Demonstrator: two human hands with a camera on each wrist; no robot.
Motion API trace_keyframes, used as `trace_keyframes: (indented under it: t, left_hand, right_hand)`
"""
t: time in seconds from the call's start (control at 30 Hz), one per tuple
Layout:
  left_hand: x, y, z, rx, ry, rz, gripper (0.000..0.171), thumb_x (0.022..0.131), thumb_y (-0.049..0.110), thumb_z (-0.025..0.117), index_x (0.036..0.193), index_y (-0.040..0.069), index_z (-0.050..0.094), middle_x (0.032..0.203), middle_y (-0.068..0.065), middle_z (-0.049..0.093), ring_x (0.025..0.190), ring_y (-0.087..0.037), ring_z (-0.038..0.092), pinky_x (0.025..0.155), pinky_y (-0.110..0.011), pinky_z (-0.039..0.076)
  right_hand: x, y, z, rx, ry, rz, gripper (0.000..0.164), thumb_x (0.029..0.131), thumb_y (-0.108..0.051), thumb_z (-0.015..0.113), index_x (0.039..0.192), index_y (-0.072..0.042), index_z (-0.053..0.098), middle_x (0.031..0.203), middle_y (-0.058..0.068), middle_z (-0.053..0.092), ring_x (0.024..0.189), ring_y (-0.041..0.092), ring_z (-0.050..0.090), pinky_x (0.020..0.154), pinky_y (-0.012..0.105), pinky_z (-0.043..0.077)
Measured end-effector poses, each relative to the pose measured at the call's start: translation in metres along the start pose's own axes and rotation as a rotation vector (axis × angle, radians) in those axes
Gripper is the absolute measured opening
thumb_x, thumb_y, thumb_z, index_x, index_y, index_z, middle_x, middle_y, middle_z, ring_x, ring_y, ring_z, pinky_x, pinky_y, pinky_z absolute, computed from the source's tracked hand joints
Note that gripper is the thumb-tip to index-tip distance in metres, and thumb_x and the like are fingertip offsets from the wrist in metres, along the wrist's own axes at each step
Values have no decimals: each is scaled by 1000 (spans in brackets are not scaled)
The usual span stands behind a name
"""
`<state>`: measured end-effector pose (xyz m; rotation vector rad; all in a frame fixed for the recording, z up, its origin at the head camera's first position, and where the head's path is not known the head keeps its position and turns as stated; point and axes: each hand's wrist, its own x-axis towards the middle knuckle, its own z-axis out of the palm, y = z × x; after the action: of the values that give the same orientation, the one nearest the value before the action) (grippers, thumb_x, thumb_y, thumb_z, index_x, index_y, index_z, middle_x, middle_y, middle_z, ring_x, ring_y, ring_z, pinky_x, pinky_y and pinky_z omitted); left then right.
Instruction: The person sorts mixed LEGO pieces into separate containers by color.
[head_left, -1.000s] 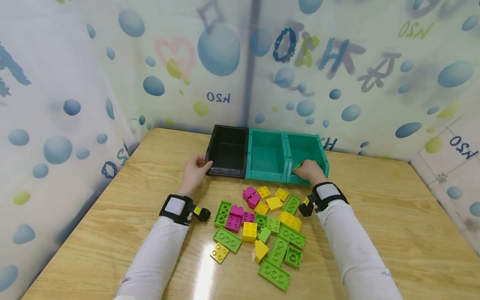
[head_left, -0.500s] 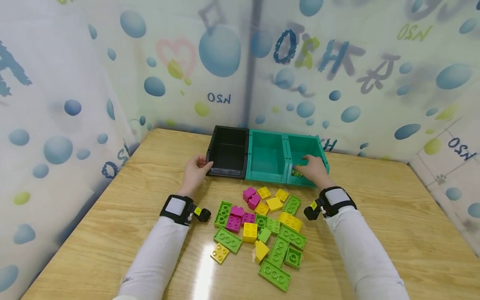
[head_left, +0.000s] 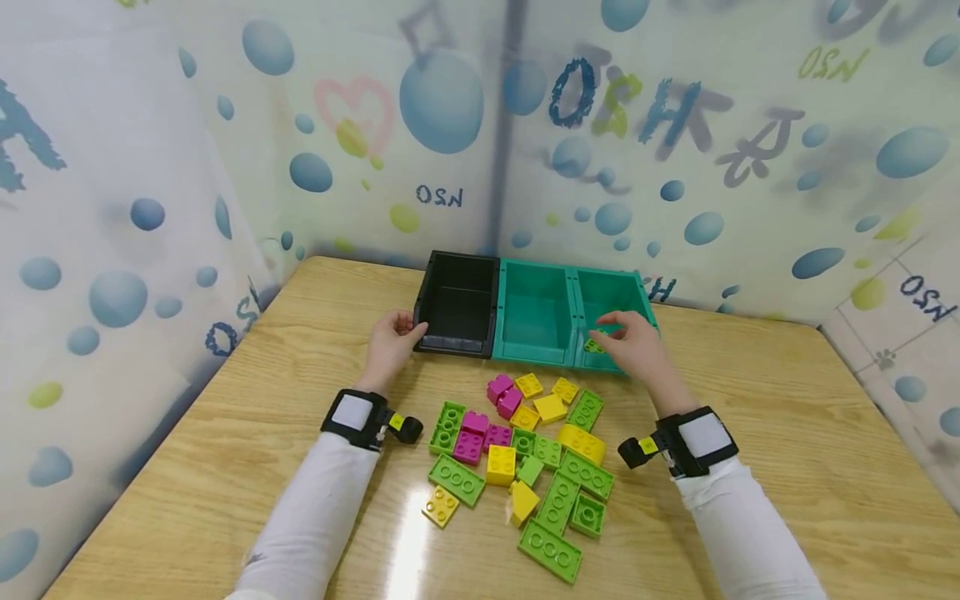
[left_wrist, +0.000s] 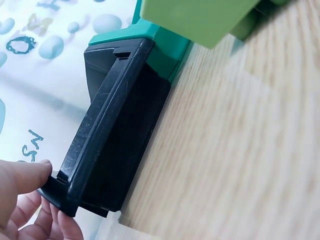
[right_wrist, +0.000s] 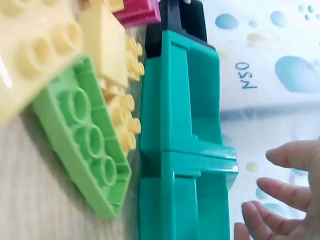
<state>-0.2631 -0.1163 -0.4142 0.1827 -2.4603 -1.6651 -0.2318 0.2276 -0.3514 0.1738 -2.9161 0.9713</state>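
Observation:
My left hand (head_left: pixel 390 346) pinches the front left corner of the black bin (head_left: pixel 418 333), thumb on the rim and fingers against the outside; the left wrist view shows this grip on the bin (left_wrist: pixel 107 145). Over the front of the right teal bin (head_left: pixel 651 312) is my right hand (head_left: pixel 637 346), fingers spread and holding nothing. Below its fingertips, a green brick (head_left: pixel 596 343) lies in that bin, partly hidden. In the right wrist view the right hand (right_wrist: pixel 287 200) appears beside the bin's rim (right_wrist: pixel 200 167), thumb and fingers apart.
A middle teal bin (head_left: pixel 534 312) joins the black and right bins in a row. In front lie loose green (head_left: pixel 550 548), yellow (head_left: pixel 500 464) and magenta bricks (head_left: pixel 468 447) on the wooden table (head_left: pixel 787 417). A printed curtain (head_left: pixel 450 100) stands behind.
My right hand has let go of the green brick, leaving it in the right teal bin. Its fingers have spread, and the wrist has shifted right and toward me. The left hand holds still.

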Motion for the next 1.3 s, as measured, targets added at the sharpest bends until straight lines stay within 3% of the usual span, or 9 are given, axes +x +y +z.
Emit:
trace_keyframes:
  t: [0.33,0.5,0.67,0.8,1.3]
  left_hand:
    - [1,-1,1,-13,2,0,20,91,14,63,100,-2,55,92,-11,51,86,-21,47,72,-27,37]
    - [1,-1,0,-8,4,15,20,91,13,63,100,-2,55,91,-11,50,85,-22,46,72,-27,37]
    - [1,-3,1,-4,1,22,20,91,14,63,99,-2,55,91,-10,50,85,-22,46,72,-27,37]
    - [1,-3,1,-12,2,20,19,91,13,63,99,-2,55,91,-11,51,86,-22,47,72,-27,37]
    - [1,-2,1,5,1,1,20,91,15,63,100,-2,55,91,-10,50,86,-21,46,72,-27,37]
  right_hand:
    - [-29,16,10,-8,-136,-94,34,91,-20,63,116,2,61,119,23,57,101,36,57,80,46,50]
    - [-38,29,14,-41,-207,-190,34,87,-16,67,116,1,61,116,21,58,101,35,56,83,49,48]
    - [-46,37,17,-56,-305,-274,36,84,-15,71,115,-1,63,114,16,59,102,31,54,85,46,49]
    - [-48,39,19,-67,-337,-324,36,81,-17,74,113,-3,64,115,14,60,101,28,54,84,42,49]
    - [-48,46,20,-74,-363,-324,31,78,-14,76,106,-6,65,109,11,61,96,23,53,83,40,47]
